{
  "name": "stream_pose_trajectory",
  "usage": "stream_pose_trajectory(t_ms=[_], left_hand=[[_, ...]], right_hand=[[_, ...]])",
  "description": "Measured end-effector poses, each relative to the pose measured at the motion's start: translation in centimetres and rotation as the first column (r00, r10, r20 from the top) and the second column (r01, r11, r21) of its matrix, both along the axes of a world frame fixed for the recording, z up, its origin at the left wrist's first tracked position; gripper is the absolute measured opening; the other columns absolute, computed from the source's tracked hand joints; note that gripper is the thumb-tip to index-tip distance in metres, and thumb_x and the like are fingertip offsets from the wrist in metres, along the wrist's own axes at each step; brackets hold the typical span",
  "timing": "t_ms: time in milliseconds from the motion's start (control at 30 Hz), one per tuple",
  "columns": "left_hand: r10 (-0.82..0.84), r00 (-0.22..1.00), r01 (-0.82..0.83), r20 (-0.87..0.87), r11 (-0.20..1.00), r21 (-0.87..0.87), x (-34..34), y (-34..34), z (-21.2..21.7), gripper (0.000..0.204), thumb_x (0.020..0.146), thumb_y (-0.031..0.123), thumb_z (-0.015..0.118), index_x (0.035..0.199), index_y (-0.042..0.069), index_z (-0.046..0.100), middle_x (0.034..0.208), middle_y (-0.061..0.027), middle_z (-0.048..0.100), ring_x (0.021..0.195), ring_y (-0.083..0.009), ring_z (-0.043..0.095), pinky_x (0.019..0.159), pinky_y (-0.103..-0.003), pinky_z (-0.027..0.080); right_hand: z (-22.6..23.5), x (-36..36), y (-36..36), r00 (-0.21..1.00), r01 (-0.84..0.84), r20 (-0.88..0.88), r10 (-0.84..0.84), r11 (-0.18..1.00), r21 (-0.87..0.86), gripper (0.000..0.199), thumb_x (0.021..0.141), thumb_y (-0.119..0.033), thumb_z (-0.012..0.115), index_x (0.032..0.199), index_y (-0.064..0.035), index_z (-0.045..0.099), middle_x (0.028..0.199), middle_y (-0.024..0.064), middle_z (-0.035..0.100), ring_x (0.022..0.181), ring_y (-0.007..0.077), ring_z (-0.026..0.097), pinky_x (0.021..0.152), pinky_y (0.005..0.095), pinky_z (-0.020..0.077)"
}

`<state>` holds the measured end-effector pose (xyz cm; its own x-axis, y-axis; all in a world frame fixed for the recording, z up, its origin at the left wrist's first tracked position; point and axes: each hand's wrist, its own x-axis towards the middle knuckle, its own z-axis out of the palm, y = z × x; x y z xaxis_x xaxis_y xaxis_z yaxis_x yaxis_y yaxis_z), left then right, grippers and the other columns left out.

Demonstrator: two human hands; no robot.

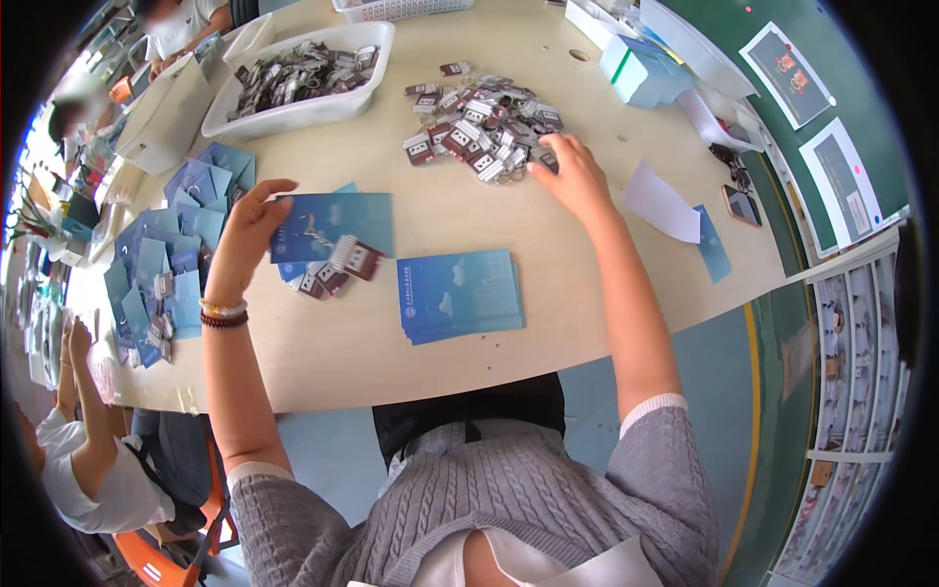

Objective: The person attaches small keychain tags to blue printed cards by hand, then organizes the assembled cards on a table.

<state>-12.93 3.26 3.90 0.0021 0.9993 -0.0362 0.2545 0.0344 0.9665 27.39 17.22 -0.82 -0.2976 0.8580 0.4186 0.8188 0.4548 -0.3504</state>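
My left hand is closed on the left edge of a blue card, thumb on top. A brown-and-white keychain lies at the card's lower edge, with a couple more keychains partly under it. My right hand reaches to the right side of a heap of keychains with metal rings. Its thumb and forefinger are apart around a keychain at the heap's edge; I see no firm hold. Between my forearms, near the front edge, sits a neat stack of blue cards.
At left lies a spread pile of blue cards with keychains. Behind it stands a white bin of keychains. At right are a white paper, a phone and light-blue card stacks. Other people sit along the left side.
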Motion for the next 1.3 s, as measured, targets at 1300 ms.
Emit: stream_pose_trajectory(t_ms=[1300], left_hand=[[-0.152,0.981,0.159,-0.12,0.986,0.054,12.7,-3.0,-3.1,0.02,0.083,0.017,0.068,0.089,-0.001,0.065,0.071,-0.0047,0.062,0.061,-0.0087,0.053,0.055,-0.024,0.043]], right_hand=[[3.0,1.9,-7.5,0.603,-0.494,-0.793,0.088,0.822,-0.284,0.009,0.091,-0.011,0.048,0.088,-0.0028,0.049,0.078,0.007,0.06,0.078,0.0145,0.06,0.073,0.0293,0.0478]])
